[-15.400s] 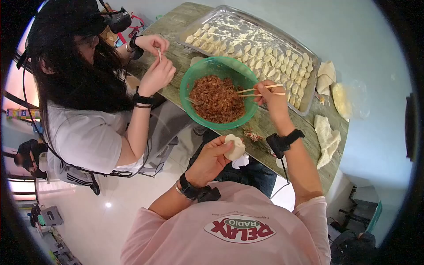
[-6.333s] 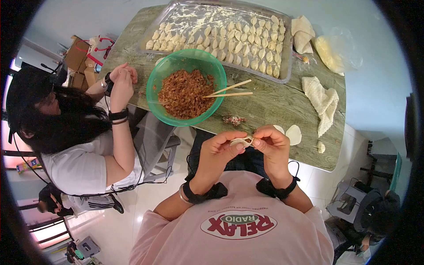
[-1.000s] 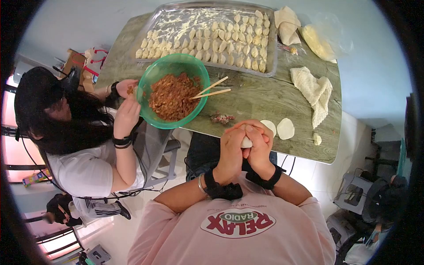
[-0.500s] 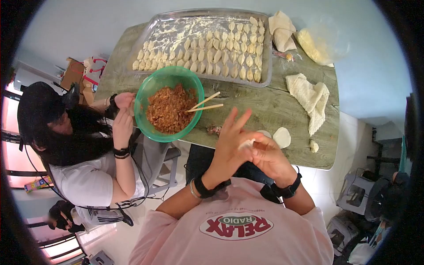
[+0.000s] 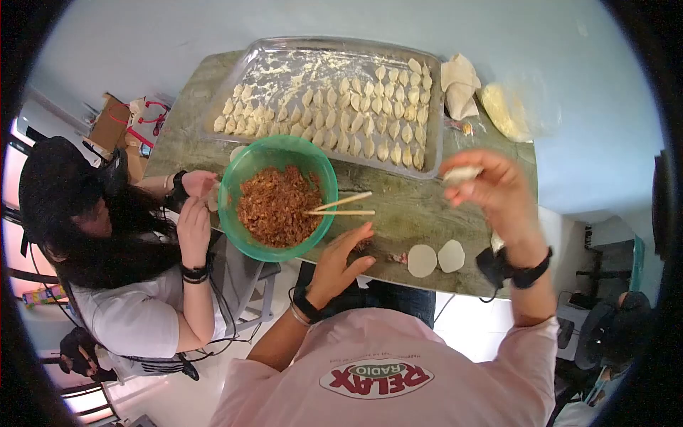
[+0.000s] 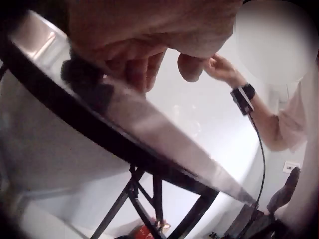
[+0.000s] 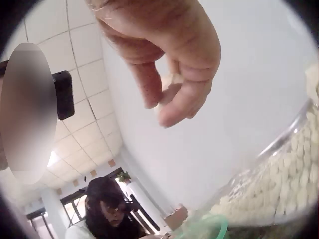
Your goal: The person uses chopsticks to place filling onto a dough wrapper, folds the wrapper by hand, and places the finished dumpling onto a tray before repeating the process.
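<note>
My right hand (image 5: pixel 491 192) pinches a folded dumpling (image 5: pixel 462 174) between thumb and fingers, just off the right front corner of the metal tray (image 5: pixel 440 142). The right wrist view shows the same dumpling (image 7: pixel 172 85) partly hidden by the fingers. Rows of pale dumplings (image 5: pixel 356 122) fill the front and right of that tray. My left hand (image 5: pixel 338 267) is at the table's front edge with fingers extended and nothing in them. Left of it stands a green bowl (image 5: pixel 226 203) of minced filling (image 5: pixel 279 206), with chopsticks (image 5: pixel 348 203) sticking out. Two round wrappers (image 5: pixel 422 261) lie right of my left hand.
Another person (image 5: pixel 128 270) sits at the left, hands raised beside the bowl. A folded cloth (image 5: pixel 461 87) and a plastic bag (image 5: pixel 506 112) with something yellow lie right of the tray. Bits of filling (image 5: pixel 398 257) lie near the wrappers on the wooden table (image 5: pixel 398 220).
Half a second ago both hands were together at the dumpling. They have parted: the right hand has carried it up and right toward the tray, while the left has moved left.
</note>
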